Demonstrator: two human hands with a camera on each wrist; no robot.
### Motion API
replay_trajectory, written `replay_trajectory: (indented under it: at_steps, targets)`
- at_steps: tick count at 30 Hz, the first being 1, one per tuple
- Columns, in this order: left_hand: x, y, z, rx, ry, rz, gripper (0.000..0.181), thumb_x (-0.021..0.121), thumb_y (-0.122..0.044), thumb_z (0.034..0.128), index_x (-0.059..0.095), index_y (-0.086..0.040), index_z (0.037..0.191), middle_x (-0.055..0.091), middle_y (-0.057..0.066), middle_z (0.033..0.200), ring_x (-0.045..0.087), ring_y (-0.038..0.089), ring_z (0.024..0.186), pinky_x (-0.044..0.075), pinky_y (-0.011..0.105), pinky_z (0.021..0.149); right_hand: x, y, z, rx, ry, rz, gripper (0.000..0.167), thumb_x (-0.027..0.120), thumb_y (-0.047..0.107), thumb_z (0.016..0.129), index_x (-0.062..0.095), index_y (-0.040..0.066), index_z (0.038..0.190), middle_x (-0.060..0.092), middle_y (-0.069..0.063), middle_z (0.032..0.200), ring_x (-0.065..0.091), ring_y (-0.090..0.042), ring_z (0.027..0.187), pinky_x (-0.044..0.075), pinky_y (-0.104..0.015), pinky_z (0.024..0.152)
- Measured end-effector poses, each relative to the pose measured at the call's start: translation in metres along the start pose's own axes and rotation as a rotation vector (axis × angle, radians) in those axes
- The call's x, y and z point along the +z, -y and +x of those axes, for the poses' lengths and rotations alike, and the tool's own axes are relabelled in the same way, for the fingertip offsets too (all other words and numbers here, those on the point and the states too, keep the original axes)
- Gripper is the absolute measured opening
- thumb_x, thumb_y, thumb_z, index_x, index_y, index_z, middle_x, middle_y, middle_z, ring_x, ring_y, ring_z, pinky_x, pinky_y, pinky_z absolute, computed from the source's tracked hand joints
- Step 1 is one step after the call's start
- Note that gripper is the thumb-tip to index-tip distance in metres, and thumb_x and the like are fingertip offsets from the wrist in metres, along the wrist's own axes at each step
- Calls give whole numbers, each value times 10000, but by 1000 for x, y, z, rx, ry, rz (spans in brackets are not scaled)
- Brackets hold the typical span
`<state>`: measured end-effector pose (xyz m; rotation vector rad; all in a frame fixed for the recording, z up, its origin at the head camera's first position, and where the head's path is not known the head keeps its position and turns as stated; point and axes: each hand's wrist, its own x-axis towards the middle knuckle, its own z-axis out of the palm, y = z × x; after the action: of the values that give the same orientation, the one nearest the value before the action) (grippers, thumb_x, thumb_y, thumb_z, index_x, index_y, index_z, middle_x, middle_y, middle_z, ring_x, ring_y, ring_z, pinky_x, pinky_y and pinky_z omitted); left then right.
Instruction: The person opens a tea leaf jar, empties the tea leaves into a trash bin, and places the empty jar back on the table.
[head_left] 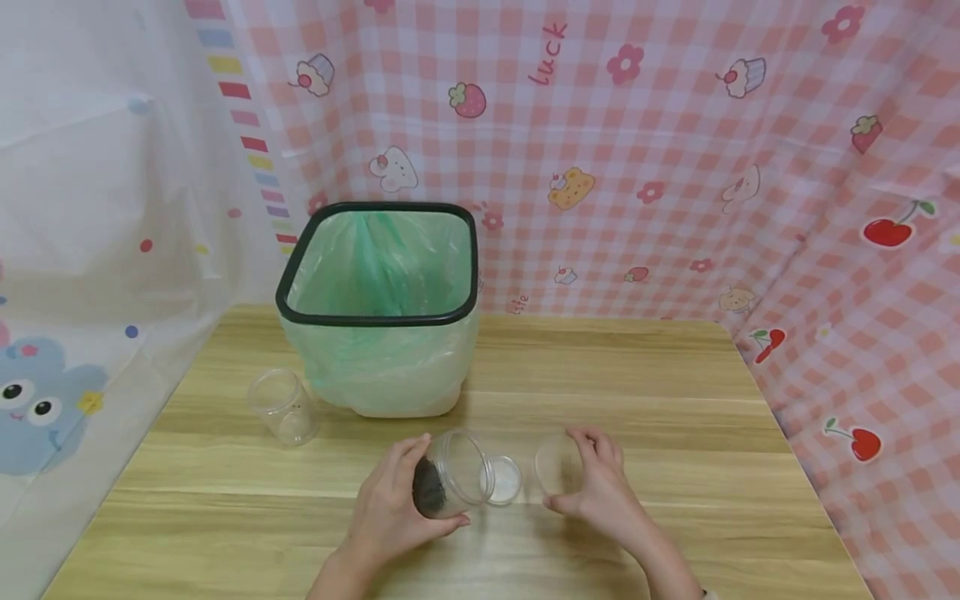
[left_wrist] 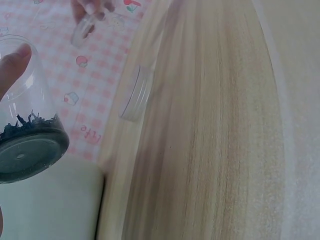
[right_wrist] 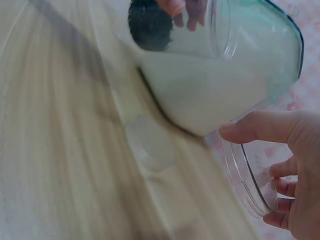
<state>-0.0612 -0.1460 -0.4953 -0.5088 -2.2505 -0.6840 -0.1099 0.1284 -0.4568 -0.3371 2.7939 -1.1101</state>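
The left hand (head_left: pixel 388 508) is clamped around a clear jar (head_left: pixel 467 468), low center of the frame; the jar is tilted, mouth toward the right, with dark shreds (head_left: pixel 429 488) at its base end. The right hand (head_left: pixel 602 490), set apart from the left, pinches a clear lid (head_left: pixel 552 467) by its rim, lower right of center. Between them, a second lid (head_left: pixel 507 481) lies on the wooden table (head_left: pixel 645 379). A second jar (head_left: pixel 283 407) stands at lower left, near the lined bin (head_left: pixel 375 320).

Head view: from above, forward-down, wider. Wrist views: close, tilted; share jar (left_wrist: pixel 35 150).
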Motion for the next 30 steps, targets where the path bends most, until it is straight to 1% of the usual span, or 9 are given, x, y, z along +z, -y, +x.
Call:
replay_trajectory:
  at_steps: [5, 8, 11, 15, 21, 25, 27, 30]
  targets:
    - [-1, 0, -1, -7, 5, 17, 1011, 788, -643, 525, 523, 41, 1220, 562, 124, 1103, 574, 250, 957, 495, 383, 780, 8, -13, 2, -8, -14, -35, 943, 875, 190, 557, 412, -28, 1349, 361, -214, 1312, 266, -414, 1236, 317, -583, 987]
    - [-2, 0, -1, -24, 21, 24, 1006, 776, -651, 532, 520, 30, 1226, 561, 118, 1108, 574, 238, 971, 498, 375, 784, 15, -21, 4, -5, -12, -45, 949, 872, 192, 564, 402, -35, 1356, 371, -220, 1299, 293, -418, 1202, 339, -584, 959]
    - [-3, 0, -2, -39, 33, 25, 995, 770, -651, 541, 520, 26, 1226, 561, 116, 1111, 572, 232, 983, 498, 367, 793, 21, -28, 6, 2, -12, -53, 958, 869, 192, 559, 397, -45, 1359, 371, -231, 1296, 304, -421, 1189, 337, -582, 957]
    - [-4, 1, -3, -33, 24, 26, 1009, 804, -625, 511, 521, 32, 1222, 562, 123, 1112, 575, 238, 980, 503, 374, 783, 28, -37, 7, 5, -13, -78, 951, 868, 200, 544, 417, -65, 1339, 385, -252, 1275, 315, -430, 1178, 328, -577, 963]
    - [-5, 0, -5, -70, 55, 34, 1020, 827, -596, 492, 506, 20, 1239, 556, 113, 1121, 565, 224, 994, 490, 367, 810, 34, -44, 5, 22, -5, -95, 977, 874, 224, 521, 420, -87, 1329, 395, -269, 1273, 318, -440, 1181, 321, -587, 969]
    - [-5, 1, -6, -54, 34, 41, 1031, 842, -588, 469, 519, 32, 1226, 561, 116, 1114, 575, 231, 980, 504, 374, 784, 37, -47, 5, 25, -1, -86, 979, 875, 222, 518, 422, -84, 1330, 399, -262, 1275, 316, -440, 1187, 321, -590, 972]
    - [-5, 1, -7, -54, 30, 41, 1029, 836, -597, 472, 521, 29, 1226, 563, 113, 1111, 577, 230, 976, 505, 375, 777, 39, -47, 5, 26, 8, -75, 974, 876, 218, 523, 422, -78, 1332, 398, -252, 1276, 314, -434, 1187, 323, -591, 968]
    - [-5, 2, -8, -65, 34, 39, 1010, 794, -636, 519, 517, 23, 1232, 564, 112, 1112, 577, 228, 983, 500, 372, 789, 40, -49, 5, 33, 23, -67, 966, 874, 211, 532, 419, -71, 1336, 393, -243, 1281, 310, -427, 1190, 327, -589, 965]
